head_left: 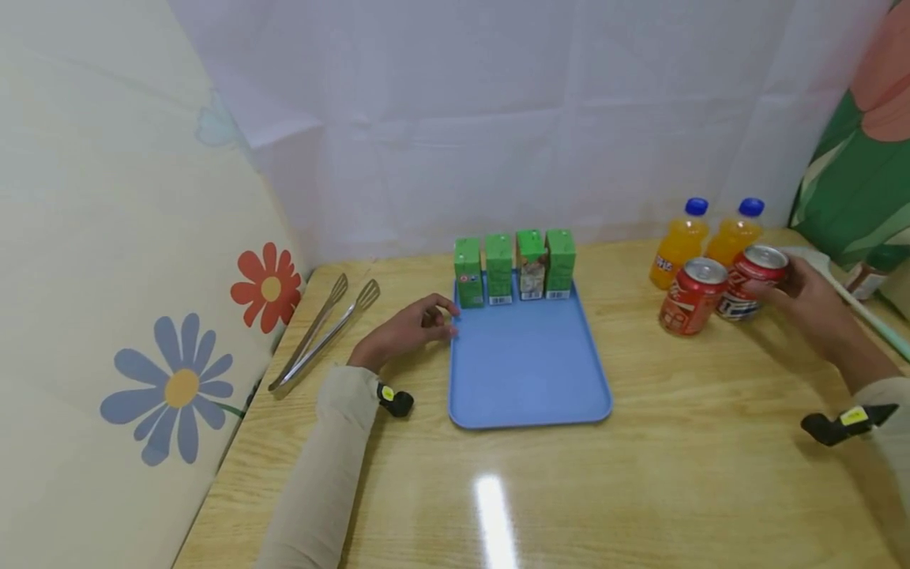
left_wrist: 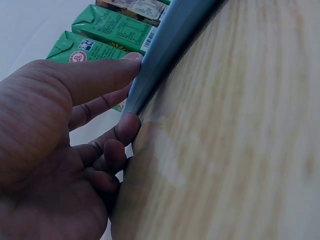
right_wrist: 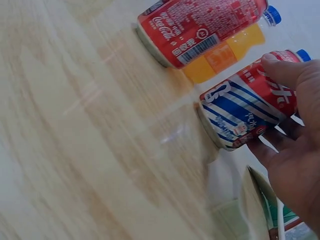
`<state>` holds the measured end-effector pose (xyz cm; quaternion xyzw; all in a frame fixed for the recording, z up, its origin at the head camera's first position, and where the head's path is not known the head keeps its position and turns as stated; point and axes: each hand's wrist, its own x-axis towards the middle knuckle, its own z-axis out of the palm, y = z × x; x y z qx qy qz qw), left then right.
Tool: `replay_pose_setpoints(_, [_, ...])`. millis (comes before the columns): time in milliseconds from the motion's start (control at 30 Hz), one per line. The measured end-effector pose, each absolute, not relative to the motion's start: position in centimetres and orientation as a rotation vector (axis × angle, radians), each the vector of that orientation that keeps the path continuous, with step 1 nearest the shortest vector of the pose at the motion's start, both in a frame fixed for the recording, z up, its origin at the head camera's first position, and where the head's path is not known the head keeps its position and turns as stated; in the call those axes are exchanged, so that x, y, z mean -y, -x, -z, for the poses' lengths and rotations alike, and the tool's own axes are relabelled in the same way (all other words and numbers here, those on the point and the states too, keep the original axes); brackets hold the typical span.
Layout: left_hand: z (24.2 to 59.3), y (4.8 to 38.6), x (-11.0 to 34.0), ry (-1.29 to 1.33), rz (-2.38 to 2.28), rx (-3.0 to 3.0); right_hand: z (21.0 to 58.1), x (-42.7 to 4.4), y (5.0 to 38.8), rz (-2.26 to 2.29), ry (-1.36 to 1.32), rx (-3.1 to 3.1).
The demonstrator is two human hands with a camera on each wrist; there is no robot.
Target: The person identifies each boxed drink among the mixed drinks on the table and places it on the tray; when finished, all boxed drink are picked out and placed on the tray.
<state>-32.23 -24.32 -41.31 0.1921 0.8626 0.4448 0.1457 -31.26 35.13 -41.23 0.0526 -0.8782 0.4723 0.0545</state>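
My right hand [head_left: 810, 300] grips a red soda can [right_wrist: 245, 102] with blue and white stripes, thumb on one side and fingers around the other. Its base is at the tabletop. Just left of it stands a red Coca-Cola can [head_left: 693, 296]. At the left rim of a blue tray [head_left: 529, 359], my left hand [head_left: 412, 332] touches the edge with its thumb and fingertips, the fingers loosely bent. Several green drink cartons [head_left: 500, 269] stand upright in a row along the tray's far end; part of them shows in the left wrist view.
Two orange soda bottles [head_left: 678, 249] with blue caps stand behind the cans. Metal tongs [head_left: 323, 336] lie at the left. A pale green-handled item [head_left: 863, 308] and a green-capped container [head_left: 870, 273] are at the far right. A white sheet [head_left: 455, 126] hangs behind the table.
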Motion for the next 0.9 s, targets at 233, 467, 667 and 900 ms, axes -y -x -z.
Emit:
replay_pose_setpoints(233, [41.5, 32.2, 24.5, -0.547, -1.291, -2.470, 41.5, -34.9, 30.9, -1.395, -0.113, 2.696])
replay_pose_setpoints(467, [41.8, 32.3, 24.4, -0.554, -1.287, -2.485, 41.7, -34.3, 30.8, -1.355, -0.033, 2.655])
replay_pose_setpoints(667, [41.8, 32.3, 24.2, -0.559, -1.287, -2.474, 41.4, -34.3, 30.2, -1.318, 0.004, 2.619])
replay_pose_setpoints(900, [41.5, 32.2, 24.5, -0.535, -1.287, -2.492, 39.9, -33.6, 29.9, -1.337, 0.007, 2.473])
